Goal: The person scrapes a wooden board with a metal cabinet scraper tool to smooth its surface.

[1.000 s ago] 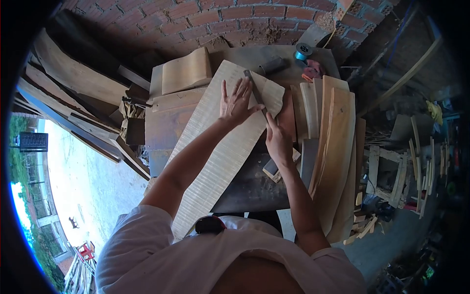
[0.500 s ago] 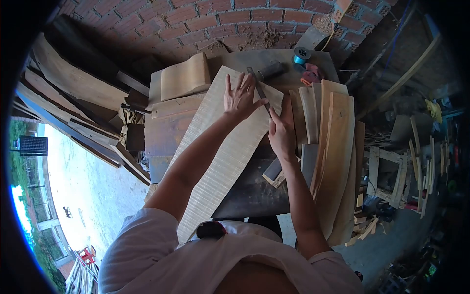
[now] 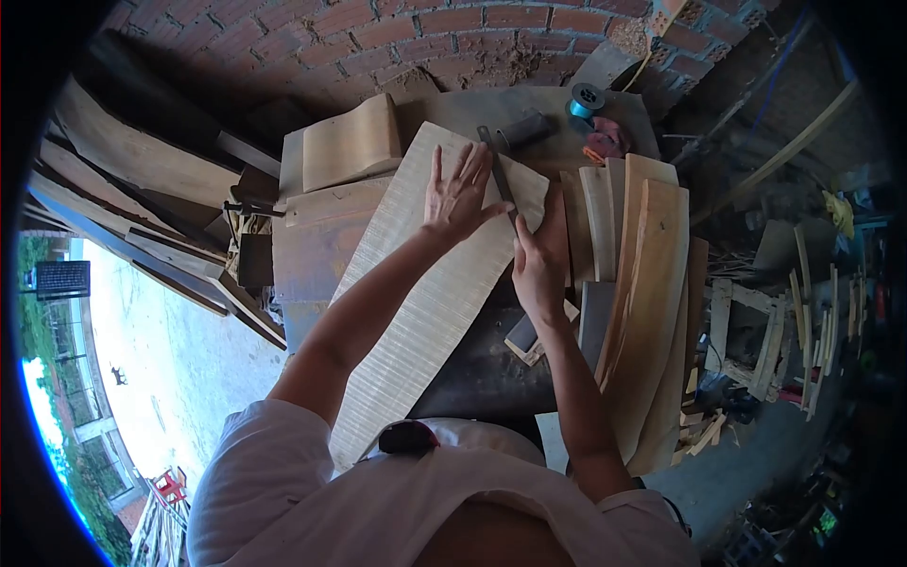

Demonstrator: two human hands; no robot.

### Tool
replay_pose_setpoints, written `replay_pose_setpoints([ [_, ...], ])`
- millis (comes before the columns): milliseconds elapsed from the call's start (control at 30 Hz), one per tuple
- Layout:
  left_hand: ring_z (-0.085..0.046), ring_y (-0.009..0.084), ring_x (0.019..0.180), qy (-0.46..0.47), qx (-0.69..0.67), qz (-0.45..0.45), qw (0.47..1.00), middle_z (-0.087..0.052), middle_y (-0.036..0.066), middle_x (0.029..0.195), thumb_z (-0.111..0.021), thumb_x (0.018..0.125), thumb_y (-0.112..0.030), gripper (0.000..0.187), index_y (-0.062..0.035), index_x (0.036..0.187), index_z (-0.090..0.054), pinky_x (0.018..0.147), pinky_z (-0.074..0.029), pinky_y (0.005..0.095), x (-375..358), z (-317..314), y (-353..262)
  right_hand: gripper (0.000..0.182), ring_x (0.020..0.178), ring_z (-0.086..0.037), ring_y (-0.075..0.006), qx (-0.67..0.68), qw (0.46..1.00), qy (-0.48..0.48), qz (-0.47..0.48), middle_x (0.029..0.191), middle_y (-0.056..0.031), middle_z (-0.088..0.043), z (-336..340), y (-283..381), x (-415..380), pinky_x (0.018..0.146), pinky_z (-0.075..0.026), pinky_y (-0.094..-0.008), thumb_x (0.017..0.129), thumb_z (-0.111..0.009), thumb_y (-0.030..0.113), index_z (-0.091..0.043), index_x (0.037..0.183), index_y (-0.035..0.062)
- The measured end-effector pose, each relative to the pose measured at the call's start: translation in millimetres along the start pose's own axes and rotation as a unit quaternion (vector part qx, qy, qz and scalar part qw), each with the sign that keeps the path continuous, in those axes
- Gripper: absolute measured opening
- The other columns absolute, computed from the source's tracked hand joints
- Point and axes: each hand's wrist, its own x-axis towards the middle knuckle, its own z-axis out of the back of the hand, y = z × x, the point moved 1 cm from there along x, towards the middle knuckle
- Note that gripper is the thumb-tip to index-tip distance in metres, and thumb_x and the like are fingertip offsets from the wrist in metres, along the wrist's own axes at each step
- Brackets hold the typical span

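Observation:
A long, pale wooden board (image 3: pixel 406 321) with fine ridges across its face lies slanted over the workbench, its near end reaching my body. My left hand (image 3: pixel 456 198) rests flat on the upper part of the board, fingers spread, thumb pointing toward a narrow dark metal strip (image 3: pixel 500 172). That flat strip has a rounded far end and lies along the board's upper right corner. At its near end my right hand (image 3: pixel 539 279) is closed around it, index finger stretched along it. The part inside the right palm is hidden.
Curved wooden planks (image 3: pixel 647 312) stand stacked on the right. A curved wood block (image 3: pixel 350 142) sits at the back left. A spool of blue line (image 3: pixel 586 100), a reddish cloth (image 3: pixel 607 140) and a dark block (image 3: pixel 527 130) lie at the back, before a brick wall (image 3: pixel 406 42).
The right hand has shifted slightly toward me and to the left, still gripping the metal strip. The left hand stays flat on the board. The whole view has moved slightly.

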Motion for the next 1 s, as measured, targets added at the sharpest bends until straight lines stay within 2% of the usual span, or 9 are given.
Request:
replay_pose_setpoints([
  [100, -0.024, 0.0256, 0.153, 0.052, 0.008, -0.004, 0.999, -0.030, 0.008, 0.164, -0.049, 0.086, -0.078, 0.101, -0.0053, 0.155, -0.036, 0.124, -0.004, 0.0602, -25.8, 6.3, -9.2, 0.040, 0.074, -0.071, -0.0377, 0.002, 0.997, -0.060, 0.043, 0.083, -0.0225, -0.069, 0.1, 2.2, -21.6, 0.064, -0.056, -0.0466, 0.100, -0.057, 0.015, -0.056, 0.140, 0.0079],
  [200, -0.025, 0.0254, 0.152, 0.039, 0.000, -0.004, 0.999, -0.032, 0.008, 0.163, -0.046, 0.087, -0.078, 0.099, -0.0052, 0.154, -0.037, 0.124, -0.004, 0.0600, -16.3, -1.3, -8.4, 0.041, 0.078, -0.071, -0.0364, 0.014, 0.997, 0.055, -0.050, 0.083, -0.0217, -0.069, 9.8, 0.5, -21.3, 0.066, -0.056, -0.0452, 0.100, -0.057, 0.015, -0.055, 0.141, 0.0075],
  [267, -0.025, 0.0253, 0.152, 0.018, 0.005, 0.003, 1.000, -0.034, 0.008, 0.162, -0.045, 0.088, -0.078, 0.098, -0.0052, 0.154, -0.038, 0.124, -0.003, 0.0599, 5.2, -1.9, -3.2, 0.038, 0.110, -0.065, -0.0429, 0.034, 0.999, -0.027, 0.019, 0.120, -0.0301, -0.063, 10.3, 0.6, 5.4, 0.092, -0.053, -0.0455, 0.097, -0.061, 0.007, -0.059, 0.135, 0.0045],
  [300, -0.025, 0.0253, 0.152, 0.031, 0.017, 0.003, 0.999, -0.035, 0.008, 0.161, -0.043, 0.088, -0.078, 0.098, -0.0053, 0.153, -0.038, 0.124, -0.003, 0.0599, 15.5, 2.8, -1.8, 0.038, 0.110, -0.065, -0.0429, 0.036, 0.999, -0.025, 0.021, 0.120, -0.0301, -0.063, 7.4, 1.5, 6.0, 0.092, -0.053, -0.0455, 0.097, -0.061, 0.007, -0.059, 0.135, 0.0045],
  [467, -0.026, 0.0247, 0.152, 0.064, 0.036, -0.031, 0.997, -0.037, 0.008, 0.160, -0.043, 0.086, -0.081, 0.101, -0.0041, 0.152, -0.041, 0.124, -0.004, 0.0604, -18.9, 18.5, -8.9, 0.040, 0.084, -0.070, -0.0412, 0.032, 0.998, 0.028, -0.055, 0.092, -0.0270, -0.068, 3.1, 7.6, -29.5, 0.076, -0.055, -0.0464, 0.099, -0.059, 0.009, -0.057, 0.139, 0.0072],
  [600, -0.028, 0.0258, 0.151, 0.046, 0.002, -0.015, 0.999, -0.038, 0.008, 0.159, -0.046, 0.086, -0.080, 0.100, -0.0031, 0.150, -0.043, 0.124, -0.005, 0.0603, -23.9, 9.3, -18.7, 0.039, 0.083, -0.069, -0.0424, 0.021, 0.992, 0.069, -0.104, 0.090, -0.0260, -0.068, 16.3, 7.2, -35.9, 0.073, -0.054, -0.0477, 0.100, -0.057, 0.012, -0.057, 0.139, 0.0068],
  [733, -0.032, 0.0267, 0.149, 0.030, -0.028, -0.006, 0.999, -0.042, 0.012, 0.155, -0.049, 0.085, -0.079, 0.101, -0.0006, 0.148, -0.044, 0.123, -0.005, 0.0618, 21.8, 5.2, -10.2, 0.038, 0.080, -0.067, -0.0427, 0.027, 0.999, 0.001, -0.036, 0.082, -0.0251, -0.066, 6.4, -7.6, -1.4, 0.068, -0.051, -0.0500, 0.102, -0.055, 0.015, -0.056, 0.139, 0.0065],
  [867, -0.031, 0.0271, 0.149, 0.015, -0.005, -0.047, 0.999, -0.042, 0.012, 0.155, -0.050, 0.084, -0.079, 0.102, -0.0011, 0.149, -0.043, 0.123, -0.006, 0.0621, -15.3, 5.4, -13.4, 0.040, 0.077, -0.068, -0.0422, -0.010, 0.999, 0.010, -0.047, 0.080, -0.0237, -0.065, 5.8, -5.6, -31.4, 0.068, -0.051, -0.0498, 0.102, -0.056, 0.016, -0.055, 0.140, 0.0071],
  [1000, -0.031, 0.0275, 0.149, 0.028, -0.007, -0.036, 0.999, -0.039, 0.010, 0.158, -0.050, 0.085, -0.078, 0.099, -0.0027, 0.149, -0.044, 0.123, -0.006, 0.0620, -25.6, 4.4, -26.6, 0.040, 0.069, -0.069, -0.0346, -0.037, 0.996, 0.032, -0.072, 0.077, -0.0173, -0.066, 6.4, -8.0, -46.1, 0.062, -0.056, -0.0444, 0.102, -0.056, 0.021, -0.054, 0.140, 0.0122],
])
